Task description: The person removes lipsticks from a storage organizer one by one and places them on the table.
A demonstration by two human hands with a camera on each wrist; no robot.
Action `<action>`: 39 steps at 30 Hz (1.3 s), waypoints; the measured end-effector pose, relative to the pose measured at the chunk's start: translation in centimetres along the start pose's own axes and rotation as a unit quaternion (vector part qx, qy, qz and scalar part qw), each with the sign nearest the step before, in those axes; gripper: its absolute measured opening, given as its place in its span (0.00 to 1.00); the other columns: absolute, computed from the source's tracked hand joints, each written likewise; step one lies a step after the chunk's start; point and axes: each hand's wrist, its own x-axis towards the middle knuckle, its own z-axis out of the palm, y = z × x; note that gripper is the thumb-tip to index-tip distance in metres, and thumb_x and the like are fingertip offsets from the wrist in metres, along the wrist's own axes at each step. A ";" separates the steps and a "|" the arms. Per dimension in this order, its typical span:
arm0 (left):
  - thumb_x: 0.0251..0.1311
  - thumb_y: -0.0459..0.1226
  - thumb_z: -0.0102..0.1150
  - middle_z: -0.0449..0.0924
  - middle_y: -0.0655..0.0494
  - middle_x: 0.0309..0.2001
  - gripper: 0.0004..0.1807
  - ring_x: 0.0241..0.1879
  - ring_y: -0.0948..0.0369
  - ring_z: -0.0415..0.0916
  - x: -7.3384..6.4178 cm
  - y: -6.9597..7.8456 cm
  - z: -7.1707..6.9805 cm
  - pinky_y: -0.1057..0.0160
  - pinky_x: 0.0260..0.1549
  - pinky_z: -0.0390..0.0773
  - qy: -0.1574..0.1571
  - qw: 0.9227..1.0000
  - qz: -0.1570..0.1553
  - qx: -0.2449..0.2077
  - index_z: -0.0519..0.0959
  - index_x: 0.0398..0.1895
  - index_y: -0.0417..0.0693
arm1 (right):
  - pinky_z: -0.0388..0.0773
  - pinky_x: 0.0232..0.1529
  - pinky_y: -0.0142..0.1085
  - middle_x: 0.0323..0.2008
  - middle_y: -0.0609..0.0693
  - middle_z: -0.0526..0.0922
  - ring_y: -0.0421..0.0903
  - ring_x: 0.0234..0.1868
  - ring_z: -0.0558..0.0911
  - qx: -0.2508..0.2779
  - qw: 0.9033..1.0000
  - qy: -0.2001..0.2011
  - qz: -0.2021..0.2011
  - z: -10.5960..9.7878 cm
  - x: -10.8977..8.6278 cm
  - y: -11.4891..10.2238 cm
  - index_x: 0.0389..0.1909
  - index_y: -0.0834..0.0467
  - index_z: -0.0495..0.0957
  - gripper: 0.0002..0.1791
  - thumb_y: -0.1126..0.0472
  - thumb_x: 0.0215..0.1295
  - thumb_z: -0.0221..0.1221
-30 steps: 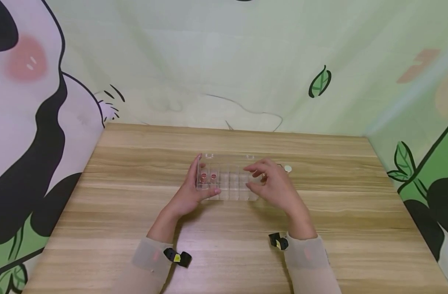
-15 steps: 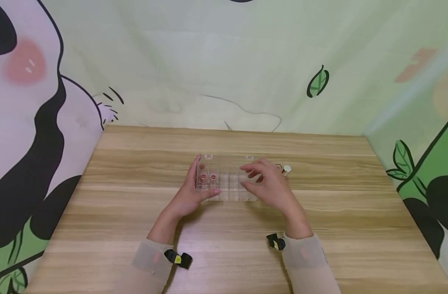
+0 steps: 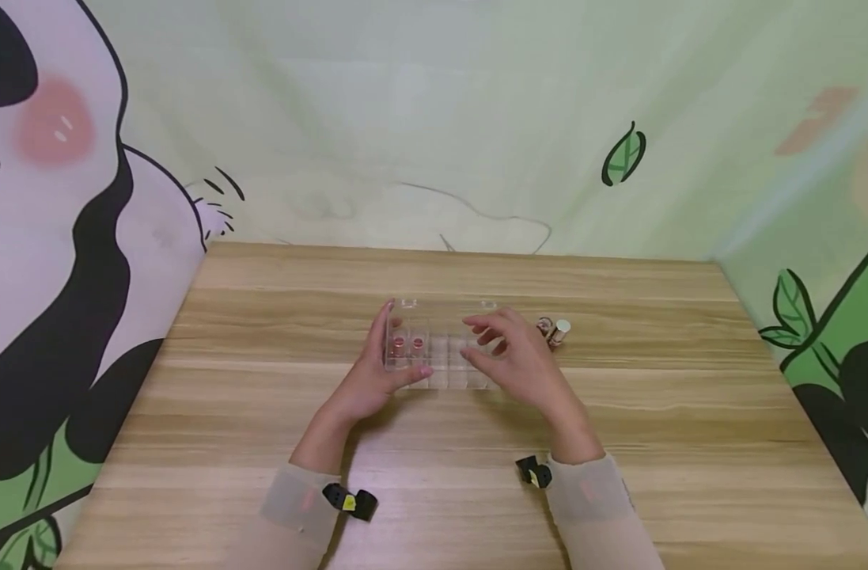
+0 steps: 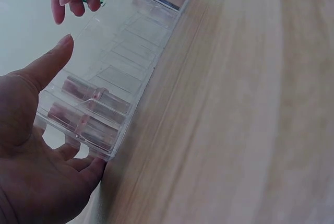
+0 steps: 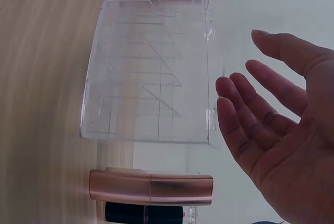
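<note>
A clear plastic box with divided compartments (image 3: 444,366) stands on the wooden table. My left hand (image 3: 365,381) grips its left end, thumb across the front and fingers at the side and behind. Two clear lipstick tubes with pinkish parts (image 4: 86,122) sit side by side in the compartments at that end. Over the right part of the box hovers my right hand (image 3: 522,356), fingers loosely bent and apart from the thumb. Nothing lies between them in the right wrist view, where the right hand (image 5: 284,114) is beside the box.
Past the box's right end stand a rose-gold lipstick tube (image 5: 151,187) and a black tube (image 5: 143,213), close together. The wooden table (image 3: 441,491) meets a patterned cloth backdrop (image 3: 348,119) at the back and sides.
My right hand has shifted slightly left over the box, so more of the tubes to its right shows. The left hand keeps its hold and the box has stayed put.
</note>
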 end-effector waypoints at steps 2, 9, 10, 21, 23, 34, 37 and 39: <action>0.61 0.46 0.80 0.48 0.46 0.84 0.67 0.82 0.40 0.50 0.1 0.0 0.0 0.32 0.78 0.50 -0.002 1.000 0.003 0.000 0.35 0.87 0.79 | 0.87 0.45 0.49 0.50 0.59 0.85 0.53 0.46 0.86 -0.002 1.000 0.000 -0.003 0.0 0.1 -0.1 0.60 0.62 0.85 0.22 0.63 0.67 0.73; 0.61 0.46 0.80 0.47 0.46 0.85 0.68 0.82 0.40 0.50 0.2 0.1 -0.1 0.33 0.78 0.50 -0.001 1.000 0.004 -0.001 0.34 0.88 0.71 | 0.87 0.44 0.51 0.49 0.61 0.85 0.55 0.45 0.87 -0.002 1.000 0.001 -0.013 0.2 0.3 -0.1 0.61 0.62 0.85 0.22 0.63 0.66 0.74; 0.61 0.46 0.80 0.47 0.46 0.84 0.68 0.82 0.40 0.50 0.2 0.2 0.0 0.33 0.78 0.50 -0.002 1.000 0.004 -0.001 0.34 0.88 0.71 | 0.87 0.44 0.51 0.49 0.61 0.85 0.55 0.45 0.87 -0.002 1.000 0.002 -0.013 0.2 0.3 -0.1 0.61 0.62 0.85 0.22 0.64 0.66 0.74; 0.61 0.45 0.80 0.47 0.47 0.84 0.67 0.82 0.41 0.49 0.4 0.2 0.1 0.33 0.78 0.49 -0.002 1.000 0.003 -0.005 0.36 0.87 0.78 | 0.87 0.45 0.52 0.50 0.59 0.85 0.53 0.46 0.86 -0.007 1.000 0.001 -0.005 0.6 0.3 -0.2 0.62 0.61 0.84 0.23 0.64 0.67 0.73; 0.61 0.45 0.80 0.47 0.47 0.85 0.67 0.82 0.41 0.50 0.3 0.2 0.1 0.33 0.78 0.49 -0.002 1.000 0.002 -0.005 0.36 0.87 0.79 | 0.87 0.46 0.53 0.51 0.59 0.85 0.53 0.46 0.86 -0.006 1.000 0.001 -0.005 0.7 0.2 -0.1 0.62 0.61 0.84 0.22 0.64 0.68 0.72; 0.60 0.46 0.80 0.48 0.47 0.84 0.67 0.82 0.40 0.51 0.0 0.1 -0.1 0.33 0.78 0.50 -0.002 1.000 0.003 -0.005 0.36 0.87 0.78 | 0.87 0.46 0.52 0.52 0.57 0.84 0.53 0.47 0.86 -0.008 1.000 0.001 -0.007 1.2 0.1 -0.1 0.62 0.60 0.84 0.22 0.63 0.68 0.72; 0.60 0.46 0.80 0.47 0.48 0.84 0.67 0.82 0.41 0.50 0.0 0.2 -0.1 0.33 0.78 0.49 -0.002 1.000 0.000 -0.010 0.36 0.87 0.78 | 0.87 0.47 0.51 0.53 0.57 0.84 0.53 0.48 0.85 -0.005 1.000 -0.004 0.000 1.4 0.1 -0.2 0.62 0.60 0.84 0.23 0.63 0.68 0.73; 0.61 0.44 0.80 0.46 0.47 0.85 0.67 0.82 0.41 0.48 0.0 0.1 -0.1 0.34 0.79 0.47 -0.002 1.000 -0.002 -0.013 0.35 0.87 0.76 | 0.87 0.47 0.51 0.53 0.56 0.83 0.53 0.48 0.85 -0.005 1.000 -0.008 0.005 1.5 0.0 -0.3 0.63 0.60 0.84 0.23 0.62 0.68 0.73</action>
